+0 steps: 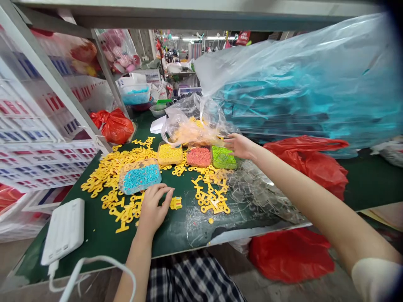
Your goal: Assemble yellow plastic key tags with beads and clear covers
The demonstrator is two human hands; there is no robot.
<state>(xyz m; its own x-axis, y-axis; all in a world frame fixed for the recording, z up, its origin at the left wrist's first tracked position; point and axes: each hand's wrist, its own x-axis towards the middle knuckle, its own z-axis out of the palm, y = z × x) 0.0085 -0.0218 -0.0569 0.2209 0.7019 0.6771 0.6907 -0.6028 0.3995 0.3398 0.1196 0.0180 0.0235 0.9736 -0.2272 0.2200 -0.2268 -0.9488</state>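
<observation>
The left hand (pixel 154 208), palm down with fingers spread and gripping nothing visible, lies just left of a small yellow bead block (pixel 176 203) at lower centre, while the open, empty right hand (pixel 241 146) is nearest the green bead tray (pixel 223 157).

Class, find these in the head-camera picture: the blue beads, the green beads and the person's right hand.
Blue beads (pixel 141 178): head view, point on the middle of the blue mass.
Green beads (pixel 223 157): head view, point on the middle of the green mass.
Right hand (pixel 241 146): head view, point on the back of the hand.

Left-hand room: dark green tabletop (pixel 176 226) runs between my left hand (pixel 154 209) and a white rectangular power bank (pixel 64 230).
Left-hand block: rectangular tray of blue beads (pixel 141 178) just ahead.
Right-hand block: rectangular tray of green beads (pixel 224 157) just beside my right hand (pixel 241 146); crumpled clear plastic bag (pixel 192 126) beyond.
</observation>
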